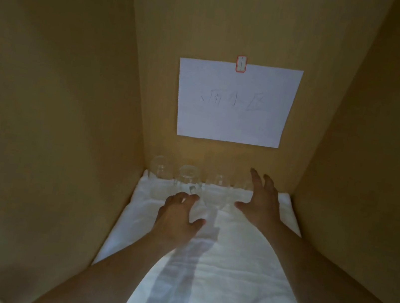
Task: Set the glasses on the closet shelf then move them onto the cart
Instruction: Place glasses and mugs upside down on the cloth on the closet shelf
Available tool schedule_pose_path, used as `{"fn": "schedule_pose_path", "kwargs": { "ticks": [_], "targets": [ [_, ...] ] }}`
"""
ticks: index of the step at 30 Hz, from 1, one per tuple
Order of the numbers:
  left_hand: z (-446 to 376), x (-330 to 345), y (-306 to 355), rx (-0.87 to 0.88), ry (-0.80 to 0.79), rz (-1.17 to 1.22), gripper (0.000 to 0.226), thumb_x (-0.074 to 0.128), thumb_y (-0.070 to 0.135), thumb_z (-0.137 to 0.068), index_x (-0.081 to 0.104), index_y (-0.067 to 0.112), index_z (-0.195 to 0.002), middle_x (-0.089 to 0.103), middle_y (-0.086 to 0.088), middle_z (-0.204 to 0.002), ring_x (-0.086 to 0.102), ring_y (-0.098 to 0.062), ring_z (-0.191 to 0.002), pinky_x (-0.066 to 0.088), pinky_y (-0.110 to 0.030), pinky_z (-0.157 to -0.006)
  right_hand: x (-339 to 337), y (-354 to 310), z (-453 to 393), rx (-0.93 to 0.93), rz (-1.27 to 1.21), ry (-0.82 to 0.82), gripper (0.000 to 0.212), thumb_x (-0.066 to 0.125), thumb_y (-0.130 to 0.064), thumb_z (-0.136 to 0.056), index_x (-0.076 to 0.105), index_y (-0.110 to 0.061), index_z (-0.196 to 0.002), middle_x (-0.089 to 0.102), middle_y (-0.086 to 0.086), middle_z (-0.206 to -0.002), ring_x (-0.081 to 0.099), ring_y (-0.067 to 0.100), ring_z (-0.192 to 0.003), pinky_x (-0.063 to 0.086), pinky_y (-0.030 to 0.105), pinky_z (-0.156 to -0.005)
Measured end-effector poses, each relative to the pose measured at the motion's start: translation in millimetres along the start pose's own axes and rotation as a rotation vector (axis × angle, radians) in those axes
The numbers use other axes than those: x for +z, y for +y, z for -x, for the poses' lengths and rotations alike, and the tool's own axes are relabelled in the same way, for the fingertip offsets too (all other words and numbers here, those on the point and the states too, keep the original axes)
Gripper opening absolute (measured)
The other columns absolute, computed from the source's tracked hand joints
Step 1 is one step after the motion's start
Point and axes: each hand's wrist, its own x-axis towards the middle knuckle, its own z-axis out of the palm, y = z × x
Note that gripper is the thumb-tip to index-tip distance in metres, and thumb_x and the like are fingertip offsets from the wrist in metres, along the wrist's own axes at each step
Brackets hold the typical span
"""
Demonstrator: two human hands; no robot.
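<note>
While both hands reach deep into the closet, neither has hold of anything. The left hand (179,215) hovers over the white cloth (214,271) with fingers loosely curled and thumb apart; its fingertips lie just short of the second glass (187,177) from the left. The right hand (262,200) is spread wide, fingers straight and pointing toward the far wall, thumb held out to the left.

Four glasses stand in a row across the far end of the shelf, against the back panel. The first glass (160,168) is farthest left, the third glass (219,188) sits between the two hands, and the fourth glass (242,183) is just left of the right hand's fingers, partly hidden. All lie beyond the hands, so the next move looks like a short forward reach: left hand nearest the second, right hand nearest the fourth. They are clear, rounded and upright, faint against the dim wood, so their rims are hard to make out.

Above them a paper sheet (235,102) hangs on the back panel, held by a red-edged tape strip (240,63). No cart is in view.
</note>
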Motion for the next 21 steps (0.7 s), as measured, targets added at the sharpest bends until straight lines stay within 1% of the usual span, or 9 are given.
{"fn": "schedule_pose_path", "kwargs": {
  "ticks": [5, 9, 13, 17, 21],
  "targets": [
    [14.2, -19.3, 6.4, 0.059, 0.039, 0.002, 0.070, 0.064, 0.053, -0.092, 0.039, 0.027, -0.153, 0.039, -0.002, -0.156, 0.033, -0.025, -0.143, 0.037, -0.037, -0.113, -9.9, -19.1, 31.7, -0.007, 0.034, 0.006, 0.104, 0.080, -0.044, -0.080, 0.014, -0.035, -0.160, 0.012, 0.012, -0.166, 0.023, 0.038, -0.148, 0.036, 0.046, -0.115],
    [28.9, -36.9, 10.1, 0.088, 0.067, 0.016, 0.069, 0.063, 0.055, -0.092, 0.040, 0.029, -0.152, 0.038, -0.002, -0.157, 0.032, -0.026, -0.144, 0.036, -0.041, -0.114, -19.7, -37.3, 61.9, -0.019, 0.077, 0.032, 0.101, 0.079, -0.045, -0.081, 0.015, -0.035, -0.159, 0.014, 0.011, -0.165, 0.024, 0.038, -0.147, 0.037, 0.047, -0.113],
    [46.0, -46.2, 11.1, 0.121, 0.087, -0.001, 0.068, 0.062, 0.055, -0.090, 0.041, 0.029, -0.150, 0.040, -0.003, -0.156, 0.035, -0.028, -0.142, 0.040, -0.045, -0.111, -26.7, -53.5, 94.3, -0.002, 0.109, 0.046, 0.100, 0.077, -0.046, -0.082, 0.014, -0.036, -0.159, 0.015, 0.010, -0.165, 0.023, 0.036, -0.148, 0.036, 0.046, -0.114],
    [62.9, -49.7, 12.4, 0.149, 0.061, -0.008, 0.068, 0.062, 0.054, -0.091, 0.042, 0.028, -0.150, 0.041, -0.005, -0.154, 0.035, -0.030, -0.140, 0.041, -0.045, -0.109, -30.2, -65.7, 130.6, 0.017, 0.134, 0.060, 0.098, 0.076, -0.047, -0.083, 0.014, -0.036, -0.159, 0.016, 0.008, -0.165, 0.023, 0.035, -0.147, 0.036, 0.046, -0.114],
    [81.7, -51.2, 14.4, 0.190, 0.026, -0.031, 0.067, 0.061, 0.052, -0.092, 0.040, 0.027, -0.151, 0.040, -0.004, -0.154, 0.034, -0.030, -0.140, 0.041, -0.044, -0.108, -27.8, -69.4, 165.5, 0.048, 0.172, 0.046, 0.098, 0.075, -0.048, -0.084, 0.014, -0.035, -0.159, 0.016, 0.009, -0.165, 0.022, 0.035, -0.147, 0.034, 0.047, -0.115]
  ]
}}
